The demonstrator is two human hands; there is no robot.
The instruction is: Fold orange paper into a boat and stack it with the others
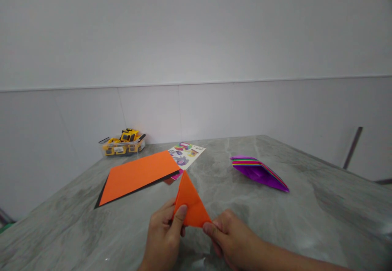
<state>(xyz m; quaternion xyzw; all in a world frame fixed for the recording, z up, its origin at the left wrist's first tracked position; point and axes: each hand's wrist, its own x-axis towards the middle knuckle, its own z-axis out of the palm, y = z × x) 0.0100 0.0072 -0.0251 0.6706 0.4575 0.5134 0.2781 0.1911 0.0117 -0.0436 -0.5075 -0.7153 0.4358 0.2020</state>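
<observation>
With the left hand (pixel 163 229), pinching the lower left side of an orange triangle (pixel 193 205), thumb flat on the near face, other fingers partly hidden behind. With the right hand (pixel 232 235), pinching the lower right corner, thumb in front; cannot tell how the hidden fingertips lie. Between both sets of fingers, above the surface: the triangle, point upward.

Beneath and all around the fingers, a grey table (pixel 312 222), marble-veined, with small glints near the bottom edge of the view. Beyond the left fingers and to their left, an orange sheet (pixel 141 175) over a black sheet (pixel 98 202). Straight beyond the left fingers, a printed leaflet (pixel 193 158), against the sheets' far right corner. Beyond the right fingers and to their right, a purple folded paper (pixel 257 173), striped along its upper edge.

Farthest from the fingers, on the left, a clear tub (pixel 119 149) of yellow toys (pixel 130 135). Behind everything, a pale wall (pixel 196 34), crossed by a thin strip (pixel 196 84), with faint seams below. Far right of the fingers, past the table edge, a dark bar (pixel 353 148), leaning.
</observation>
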